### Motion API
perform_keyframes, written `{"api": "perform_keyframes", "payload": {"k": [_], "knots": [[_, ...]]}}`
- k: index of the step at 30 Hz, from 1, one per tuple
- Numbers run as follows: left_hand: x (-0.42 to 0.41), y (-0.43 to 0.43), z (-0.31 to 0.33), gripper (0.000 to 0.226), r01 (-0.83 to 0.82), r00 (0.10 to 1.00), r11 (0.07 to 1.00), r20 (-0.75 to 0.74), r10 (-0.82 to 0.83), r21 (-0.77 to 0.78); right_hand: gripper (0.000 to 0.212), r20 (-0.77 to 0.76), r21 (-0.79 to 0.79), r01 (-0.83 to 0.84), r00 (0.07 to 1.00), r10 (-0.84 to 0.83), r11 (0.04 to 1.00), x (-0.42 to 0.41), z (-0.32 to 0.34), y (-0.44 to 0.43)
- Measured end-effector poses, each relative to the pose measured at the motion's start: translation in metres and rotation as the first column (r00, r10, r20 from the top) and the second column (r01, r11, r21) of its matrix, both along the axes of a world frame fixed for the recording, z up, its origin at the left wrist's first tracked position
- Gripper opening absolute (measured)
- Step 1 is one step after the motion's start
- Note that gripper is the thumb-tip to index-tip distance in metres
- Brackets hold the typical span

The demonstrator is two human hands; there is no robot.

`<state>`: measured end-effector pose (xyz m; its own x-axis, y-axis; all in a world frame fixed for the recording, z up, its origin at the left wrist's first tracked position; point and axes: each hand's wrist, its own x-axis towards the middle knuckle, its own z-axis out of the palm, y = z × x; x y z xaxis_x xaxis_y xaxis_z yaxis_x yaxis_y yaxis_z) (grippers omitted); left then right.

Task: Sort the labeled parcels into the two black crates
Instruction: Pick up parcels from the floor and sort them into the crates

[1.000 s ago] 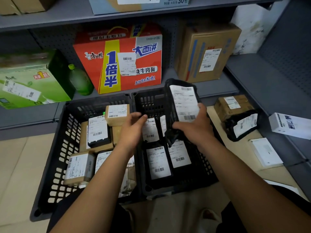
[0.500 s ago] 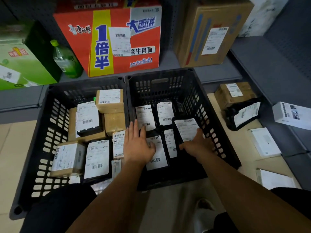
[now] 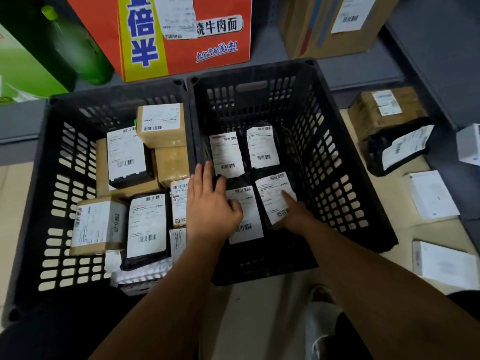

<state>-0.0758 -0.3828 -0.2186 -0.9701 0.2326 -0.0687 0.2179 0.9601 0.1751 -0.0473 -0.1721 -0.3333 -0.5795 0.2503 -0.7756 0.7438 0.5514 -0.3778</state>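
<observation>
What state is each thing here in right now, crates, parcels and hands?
Left crate: holds mixed parcels, labels up.
Right crate: holds four black bags, flat.
Left hand: flat, resting on one bag.
Right hand: index finger pressing another's label.
Brown box: outside the crates, unsorted.

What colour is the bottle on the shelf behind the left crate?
The bottle is green, cap included; the head view shows it, upper left.

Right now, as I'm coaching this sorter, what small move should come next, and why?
Probably lift the right hand off the labelled parcel and reach for the loose black bag on the floor right of the right crate. The parcel already lies flat, label up, inside the crate, while that bag and a cardboard box beside it wait unsorted.
</observation>
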Motion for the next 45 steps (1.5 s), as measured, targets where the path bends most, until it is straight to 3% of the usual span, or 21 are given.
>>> {"api": "perform_keyframes", "payload": {"k": [4, 6, 16, 22, 26, 32, 38, 42, 45], "knots": [[0.001, 0.0, 0.0, 0.063, -0.003, 1.0, 1.0, 0.008, 0.003, -0.002, 0.093, -0.08, 0.071, -0.008, 0.997, 0.013, 0.997, -0.001, -0.002, 0.001], [0.001, 0.0, 0.0, 0.063, -0.002, 1.0, 1.0, 0.01, 0.002, -0.008, 0.087, -0.089, 0.101, -0.025, 0.995, 0.034, 0.995, -0.002, -0.005, 0.003], [0.001, 0.0, -0.004, 0.062, -0.013, 1.0, 1.0, -0.001, 0.013, -0.005, 0.103, 0.047, 0.193, -0.129, 0.991, 0.122, 0.973, -0.009, -0.009, -0.01], [0.002, -0.001, -0.003, 0.063, -0.003, 1.0, 1.0, 0.01, 0.003, -0.017, 0.096, 0.089, 0.245, -0.142, 0.988, 0.124, 0.959, -0.009, -0.002, -0.016], [0.001, 0.0, -0.002, 0.063, 0.006, 1.0, 1.0, 0.027, -0.005, -0.009, 0.089, 0.069, 0.364, -0.218, 0.976, 0.207, 0.906, -0.008, 0.012, -0.017], [0.002, -0.006, 0.0, 0.068, 0.023, 0.997, 1.0, 0.067, -0.024, 0.013, 0.061, -0.151, 0.367, -0.108, 0.973, 0.174, 0.924, 0.002, 0.07, -0.028], [0.019, -0.005, 0.016, 0.061, 0.032, 0.994, 0.978, 0.097, -0.053, 0.206, 0.016, -0.37, 0.257, -0.022, 0.921, 0.119, 0.966, 0.046, 0.176, -0.005], [0.065, 0.03, 0.036, 0.051, 0.116, 0.969, 0.929, 0.167, -0.184, 0.352, 0.039, -0.348, 0.335, -0.01, 0.928, 0.134, 0.942, 0.08, 0.238, 0.038], [0.096, 0.06, 0.047, 0.05, 0.177, 0.931, 0.883, 0.218, -0.294, 0.434, 0.038, -0.351, 0.334, 0.059, 0.934, 0.066, 0.941, 0.103, 0.262, 0.08]]}}
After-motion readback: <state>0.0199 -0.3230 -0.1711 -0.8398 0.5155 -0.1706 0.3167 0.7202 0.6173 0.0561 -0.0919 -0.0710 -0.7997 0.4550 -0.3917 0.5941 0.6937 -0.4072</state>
